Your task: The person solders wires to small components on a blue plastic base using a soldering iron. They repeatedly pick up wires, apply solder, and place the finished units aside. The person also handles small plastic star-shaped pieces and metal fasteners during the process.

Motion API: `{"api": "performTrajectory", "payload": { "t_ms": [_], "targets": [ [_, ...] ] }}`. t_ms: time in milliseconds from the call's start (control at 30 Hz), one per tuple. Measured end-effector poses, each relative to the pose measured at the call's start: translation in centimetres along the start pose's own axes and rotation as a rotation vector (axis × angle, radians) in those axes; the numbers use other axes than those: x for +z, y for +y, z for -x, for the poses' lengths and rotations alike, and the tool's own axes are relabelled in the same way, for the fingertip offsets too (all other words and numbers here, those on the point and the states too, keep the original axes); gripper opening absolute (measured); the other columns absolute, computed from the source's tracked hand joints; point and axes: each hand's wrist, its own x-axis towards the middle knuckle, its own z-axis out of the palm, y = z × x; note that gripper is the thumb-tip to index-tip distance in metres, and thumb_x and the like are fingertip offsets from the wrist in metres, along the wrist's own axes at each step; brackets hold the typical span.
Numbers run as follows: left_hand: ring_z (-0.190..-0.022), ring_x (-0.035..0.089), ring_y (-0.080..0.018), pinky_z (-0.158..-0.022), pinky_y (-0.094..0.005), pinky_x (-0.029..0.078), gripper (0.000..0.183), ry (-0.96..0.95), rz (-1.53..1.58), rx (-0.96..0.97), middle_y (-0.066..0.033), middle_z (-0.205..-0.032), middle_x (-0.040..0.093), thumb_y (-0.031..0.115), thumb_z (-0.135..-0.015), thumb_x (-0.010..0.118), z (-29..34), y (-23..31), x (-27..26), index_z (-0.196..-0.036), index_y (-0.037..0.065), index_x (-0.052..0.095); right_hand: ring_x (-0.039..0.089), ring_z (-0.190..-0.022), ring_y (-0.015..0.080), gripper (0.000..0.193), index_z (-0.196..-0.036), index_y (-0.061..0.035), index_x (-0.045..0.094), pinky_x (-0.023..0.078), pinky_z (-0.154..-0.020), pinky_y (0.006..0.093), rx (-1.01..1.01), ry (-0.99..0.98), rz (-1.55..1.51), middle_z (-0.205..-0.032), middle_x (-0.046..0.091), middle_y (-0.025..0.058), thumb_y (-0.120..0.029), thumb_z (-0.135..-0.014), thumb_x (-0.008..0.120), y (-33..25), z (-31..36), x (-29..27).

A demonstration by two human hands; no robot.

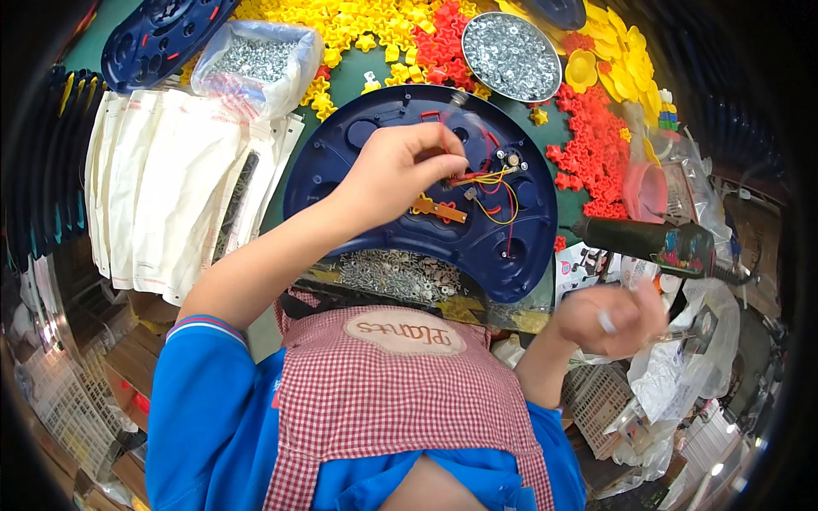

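Note:
A dark blue curved plastic shell (341, 204) lies with its inner side up in front of me. Over its middle, my left hand (409, 166) is closed in a pinch on thin red and yellow wires (487, 178). These wires run to a small round part near the shell's right side. Just below the fingertips lies a narrow brown circuit board (441, 209). My right hand (613, 319) is off the shell to the right, smeared by motion, with a white band on one finger. Its fingers are too blurred to show whether they hold anything.
A black power screwdriver (643, 245) points at the shell from the right. Behind stand a round tray of screws (511, 56) and a lined tub of screws (256, 60). Yellow star pieces (341, 25) and red pieces (592, 140) are heaped around. White packets (162, 179) lie left.

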Motion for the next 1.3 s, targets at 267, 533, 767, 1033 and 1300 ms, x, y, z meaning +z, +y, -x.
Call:
{"api": "performTrajectory", "payload": {
  "t_ms": [267, 533, 767, 1033, 1300],
  "targets": [
    [-0.073, 0.05, -0.0022, -0.064, -0.0189, 0.041, 0.012, -0.154, 0.606, -0.482, 0.0033, -0.086, 0.063, 0.016, -0.1, 0.057, 1.8, 0.1, 0.0, -0.098, 0.006, 0.063, 0.063, -0.073, 0.0205, 0.046, -0.111, -0.0098, 0.073, 0.053, -0.062, 0.0317, -0.069, -0.678, -0.484, -0.093, 0.06, 0.0051, -0.003, -0.066, 0.067, 0.1, 1.7, 12.1],
    [-0.072, 0.054, -0.0047, -0.066, -0.0218, 0.045, 0.026, -0.217, 0.408, -0.464, 0.0022, -0.081, 0.064, 0.021, -0.101, 0.054, 2.1, 0.5, -0.9, -0.093, 0.002, 0.07, 0.065, -0.075, 0.0218, 0.034, -0.1, -0.0015, 0.073, 0.053, -0.064, 0.0313, -0.037, -0.702, -0.6, -0.089, 0.065, 0.0088, 0.004, -0.066, 0.07, -0.9, 1.5, 13.7],
    [-0.065, 0.064, -0.0111, -0.06, -0.0257, 0.05, 0.009, 0.269, -0.06, -0.144, -0.006, -0.083, 0.072, 0.008, -0.084, 0.071, 2.4, -0.5, -3.6, -0.092, 0.004, 0.073, 0.064, -0.07, 0.0161, 0.013, -0.096, 0.0005, 0.073, 0.049, -0.064, 0.0262, 0.901, -0.978, -0.643, -0.079, 0.067, 0.0092, 0.001, -0.083, 0.07, -1.1, 1.4, 10.9],
    [-0.069, 0.062, -0.0236, -0.063, -0.0327, 0.051, 0.009, 0.06, -0.638, 0.054, -0.0051, -0.078, 0.065, 0.007, -0.075, 0.076, 4.0, -1.1, -4.9, -0.083, 0.005, 0.073, 0.062, -0.075, 0.0221, 0.006, -0.086, -0.0042, 0.071, 0.05, -0.067, 0.0322, 0.37, -0.934, -0.285, -0.079, 0.063, 0.0056, -0.006, -0.081, 0.071, 0.4, 2.0, 12.6],
    [-0.078, 0.057, -0.0253, -0.072, -0.0353, 0.05, 0.011, -0.051, -0.797, 0.108, -0.006, -0.085, 0.061, 0.005, -0.082, 0.067, 4.7, -0.8, -5.5, -0.092, 0.002, 0.071, 0.061, -0.083, 0.0234, 0.003, -0.081, -0.0079, 0.066, 0.052, -0.071, 0.0363, 0.174, -1.033, -0.243, -0.083, 0.058, 0.004, -0.008, -0.08, 0.07, 0.7, 2.6, 13.8]
  ]
}}
